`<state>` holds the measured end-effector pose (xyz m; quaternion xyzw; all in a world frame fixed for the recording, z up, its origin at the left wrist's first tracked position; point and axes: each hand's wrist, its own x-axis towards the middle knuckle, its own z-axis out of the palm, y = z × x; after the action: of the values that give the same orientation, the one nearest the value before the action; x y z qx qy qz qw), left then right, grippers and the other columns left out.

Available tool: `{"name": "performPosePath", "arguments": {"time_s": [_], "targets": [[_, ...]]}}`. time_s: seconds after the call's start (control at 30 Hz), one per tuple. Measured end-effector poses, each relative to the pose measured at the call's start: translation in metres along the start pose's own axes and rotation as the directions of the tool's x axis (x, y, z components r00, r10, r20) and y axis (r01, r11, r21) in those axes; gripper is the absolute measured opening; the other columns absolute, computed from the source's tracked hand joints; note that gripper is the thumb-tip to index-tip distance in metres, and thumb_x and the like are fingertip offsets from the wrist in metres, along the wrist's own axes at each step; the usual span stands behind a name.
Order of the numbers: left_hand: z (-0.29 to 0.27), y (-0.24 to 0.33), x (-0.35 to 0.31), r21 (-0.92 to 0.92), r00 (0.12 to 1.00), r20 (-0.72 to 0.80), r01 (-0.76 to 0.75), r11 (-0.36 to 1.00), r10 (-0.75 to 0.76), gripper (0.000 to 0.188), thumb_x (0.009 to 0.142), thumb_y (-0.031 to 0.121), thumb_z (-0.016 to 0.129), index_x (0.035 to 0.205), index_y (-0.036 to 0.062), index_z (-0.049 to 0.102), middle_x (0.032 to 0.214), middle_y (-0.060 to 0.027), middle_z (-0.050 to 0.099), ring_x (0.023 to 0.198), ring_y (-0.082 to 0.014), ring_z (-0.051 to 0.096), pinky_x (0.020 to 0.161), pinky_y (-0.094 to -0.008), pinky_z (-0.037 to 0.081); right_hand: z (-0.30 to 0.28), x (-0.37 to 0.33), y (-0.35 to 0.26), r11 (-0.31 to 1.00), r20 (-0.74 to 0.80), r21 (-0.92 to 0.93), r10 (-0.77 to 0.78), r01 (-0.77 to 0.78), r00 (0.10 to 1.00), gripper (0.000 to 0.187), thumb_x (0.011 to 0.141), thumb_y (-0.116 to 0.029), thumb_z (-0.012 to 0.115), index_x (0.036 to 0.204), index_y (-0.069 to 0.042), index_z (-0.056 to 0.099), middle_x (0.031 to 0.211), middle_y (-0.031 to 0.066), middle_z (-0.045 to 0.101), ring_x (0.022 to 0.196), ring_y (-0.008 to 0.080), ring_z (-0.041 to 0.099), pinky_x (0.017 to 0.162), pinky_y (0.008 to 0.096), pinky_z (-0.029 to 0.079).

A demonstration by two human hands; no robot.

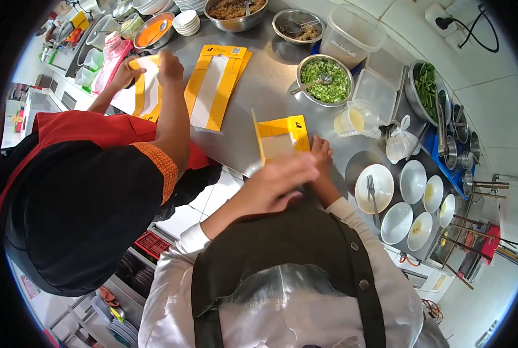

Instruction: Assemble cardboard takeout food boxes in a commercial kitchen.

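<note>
A yellow cardboard box (281,137), partly folded up with its flaps raised, stands on the steel counter in front of me. My left hand (285,175) passes over the near side of the box, slightly blurred, fingers stretched out and thumb apart, with nothing in it. Against the box's right side, my right hand (321,155) has its fingers curled at the edge; its thumb is hidden. Left of the box lies a stack of flat yellow-and-white cartons (214,87). At my left, a co-worker's hands (169,69) hold another yellow carton (149,87).
Behind the box stand bowls of chopped greens (325,80) and minced filling (298,26), and a clear plastic tub (352,35). To the right are a measuring jug (356,119), a tied bag (399,142) and several white bowls (396,223). The co-worker (91,197) stands close at left.
</note>
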<state>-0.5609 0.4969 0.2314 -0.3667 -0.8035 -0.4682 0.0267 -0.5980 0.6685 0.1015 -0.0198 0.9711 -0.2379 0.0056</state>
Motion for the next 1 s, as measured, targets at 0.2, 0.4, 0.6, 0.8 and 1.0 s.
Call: {"name": "performPosePath", "arguments": {"time_s": [0.2,0.4,0.6,0.8,1.0], "targets": [[0.018,-0.017,-0.046,0.744,0.58,-0.032,0.558,0.369,-0.814,0.049,0.077,0.032,0.06,0.11,-0.0021,0.05,0.113,-0.0159,0.051,0.105,-0.03,0.048,0.088,-0.0424,0.039,0.006,0.024,0.016,0.909,0.292,0.256,0.25,-0.328,0.923,0.061,0.052,-0.01,0.078,0.105,0.0,0.05,0.092,0.017,0.06,0.087,0.0293,0.059,0.075,0.0362,0.046],[0.038,-0.072,-0.056,0.696,0.593,-0.043,0.595,0.402,-0.804,0.053,0.08,0.033,0.052,0.127,0.0119,0.04,0.134,-0.0096,0.035,0.126,-0.0237,0.028,0.098,-0.0546,0.021,-0.011,0.026,0.024,0.844,0.318,0.487,0.066,-0.223,0.946,0.031,0.059,-0.003,0.066,0.089,0.001,0.06,0.084,0.0158,0.064,0.077,0.0241,0.063,0.069,0.0304,0.047],[0.081,-0.114,-0.047,0.717,0.912,0.038,0.26,0.647,-0.409,0.053,0.084,0.031,0.049,0.132,0.0176,0.031,0.141,-0.0034,0.023,0.129,-0.0193,0.022,0.097,-0.0568,0.015,-0.013,0.035,0.002,0.944,0.305,0.245,0.143,-0.223,0.942,0.026,0.067,-0.005,0.056,0.092,-0.002,0.061,0.09,0.0206,0.061,0.09,0.0322,0.059,0.078,0.034,0.045],[0.082,-0.107,-0.039,0.632,0.79,0.127,0.402,0.663,-0.6,0.053,0.083,0.034,0.048,0.131,0.0163,0.034,0.14,-0.005,0.025,0.129,-0.0187,0.022,0.096,-0.0603,0.019,0.031,0.025,-0.03,0.949,0.186,0.312,-0.01,-0.049,0.983,0.084,0.078,-0.048,0.052,0.135,0.0,0.014,0.135,0.0259,0.025,0.125,0.0417,0.024,0.102,0.0481,0.019],[0.061,-0.115,-0.065,0.273,0.829,0.156,0.487,0.83,-0.537,0.034,0.073,0.01,0.053,0.107,0.008,0.056,0.121,-0.0076,0.049,0.116,-0.0222,0.041,0.091,-0.0492,0.03,0.04,0.017,-0.059,0.996,0.364,0.009,0.077,-0.086,0.928,0.077,0.086,-0.05,0.035,0.136,0.001,0.007,0.143,0.0199,0.004,0.133,0.0336,0.003,0.104,0.0517,0.001]]}}
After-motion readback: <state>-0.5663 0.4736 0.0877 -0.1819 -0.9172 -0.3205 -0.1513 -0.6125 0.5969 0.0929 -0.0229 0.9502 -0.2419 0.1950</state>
